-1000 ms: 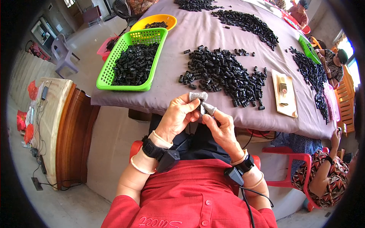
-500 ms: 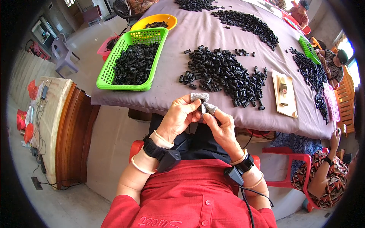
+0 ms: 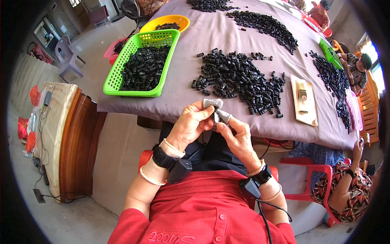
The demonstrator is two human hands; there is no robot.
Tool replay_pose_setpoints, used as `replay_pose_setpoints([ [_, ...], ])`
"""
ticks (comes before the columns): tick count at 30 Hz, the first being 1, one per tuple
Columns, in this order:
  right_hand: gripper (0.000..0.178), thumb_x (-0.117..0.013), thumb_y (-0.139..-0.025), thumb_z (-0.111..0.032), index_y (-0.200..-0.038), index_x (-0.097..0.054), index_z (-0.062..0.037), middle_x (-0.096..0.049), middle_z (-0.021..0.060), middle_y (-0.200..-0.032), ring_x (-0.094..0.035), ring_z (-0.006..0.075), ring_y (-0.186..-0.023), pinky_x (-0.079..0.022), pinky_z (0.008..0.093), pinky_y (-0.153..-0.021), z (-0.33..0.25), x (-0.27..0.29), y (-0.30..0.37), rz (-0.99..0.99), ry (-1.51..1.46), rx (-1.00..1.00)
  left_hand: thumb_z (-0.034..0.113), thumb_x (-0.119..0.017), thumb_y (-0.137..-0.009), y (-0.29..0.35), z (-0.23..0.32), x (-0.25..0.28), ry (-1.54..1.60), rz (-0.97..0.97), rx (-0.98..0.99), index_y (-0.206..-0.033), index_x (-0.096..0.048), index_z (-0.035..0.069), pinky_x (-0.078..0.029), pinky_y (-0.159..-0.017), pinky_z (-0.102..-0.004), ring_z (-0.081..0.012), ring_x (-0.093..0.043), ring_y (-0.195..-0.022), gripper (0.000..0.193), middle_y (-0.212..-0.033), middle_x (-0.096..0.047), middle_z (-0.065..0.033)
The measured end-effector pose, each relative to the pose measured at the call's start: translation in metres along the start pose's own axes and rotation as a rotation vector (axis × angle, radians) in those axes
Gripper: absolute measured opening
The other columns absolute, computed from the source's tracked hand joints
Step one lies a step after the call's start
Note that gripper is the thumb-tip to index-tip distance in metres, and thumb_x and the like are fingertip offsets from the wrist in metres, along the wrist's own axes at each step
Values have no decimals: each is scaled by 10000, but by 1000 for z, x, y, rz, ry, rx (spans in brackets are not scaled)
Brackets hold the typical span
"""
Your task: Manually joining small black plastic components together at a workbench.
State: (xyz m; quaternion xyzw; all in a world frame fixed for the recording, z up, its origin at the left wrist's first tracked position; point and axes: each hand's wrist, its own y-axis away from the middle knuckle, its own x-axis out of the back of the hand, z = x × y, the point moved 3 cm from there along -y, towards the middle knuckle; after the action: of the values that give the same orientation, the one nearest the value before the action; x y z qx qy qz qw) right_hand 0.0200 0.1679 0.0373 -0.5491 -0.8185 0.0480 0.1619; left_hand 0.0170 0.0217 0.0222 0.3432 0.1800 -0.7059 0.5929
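Observation:
Just off the table's front edge, my left hand (image 3: pixel 191 123) and my right hand (image 3: pixel 237 137) meet, fingertips pinched together. Between them is a small black piece (image 3: pixel 215 115), mostly hidden by the fingers; its exact kind cannot be made out. Grey fabric finger covers sit on both index fingers, one on the left (image 3: pixel 213 103) and one on the right (image 3: pixel 223 115). Beyond the hands, on the mauve cloth, lies a loose heap of short black cylindrical parts (image 3: pixel 239 75). A bright green basket (image 3: pixel 134 93) to the left holds many similar black parts.
A yellow bowl (image 3: pixel 185 22) stands behind the basket. On the right, a pale board (image 3: pixel 305 114) carries a small tool-like object. More black heaps (image 3: pixel 266 28) lie farther back. A co-worker's arm (image 3: pixel 343 199) and a red chair (image 3: pixel 294 162) are at lower right; a wooden cabinet (image 3: pixel 77 150) is left.
Almost nothing differs. My fingers have shifted very slightly around the small black piece; both hands stay in the same place.

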Motion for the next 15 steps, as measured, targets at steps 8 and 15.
replay_pose_setpoints([
  [8,211,-583,-851,-133,-1004,-603,10,-593,90,-731,-500,83,-674,-436,260,-622,2,1,0,-6,25,-1,134,-546,-882,-1,-2,2,-23,7,-2,-994,-624,68,-404,-513,-199,-82,-516,-567,152,-717,-602,-6],
  [15,216,-573,-854,-129,-1019,-600,8,-597,86,-734,-506,82,-676,-439,258,-621,3,-2,0,12,16,-1,126,-532,-889,-1,-4,3,-14,11,18,-1002,-619,61,-415,-533,-196,-82,-519,-574,157,-725,-604,-8],
])
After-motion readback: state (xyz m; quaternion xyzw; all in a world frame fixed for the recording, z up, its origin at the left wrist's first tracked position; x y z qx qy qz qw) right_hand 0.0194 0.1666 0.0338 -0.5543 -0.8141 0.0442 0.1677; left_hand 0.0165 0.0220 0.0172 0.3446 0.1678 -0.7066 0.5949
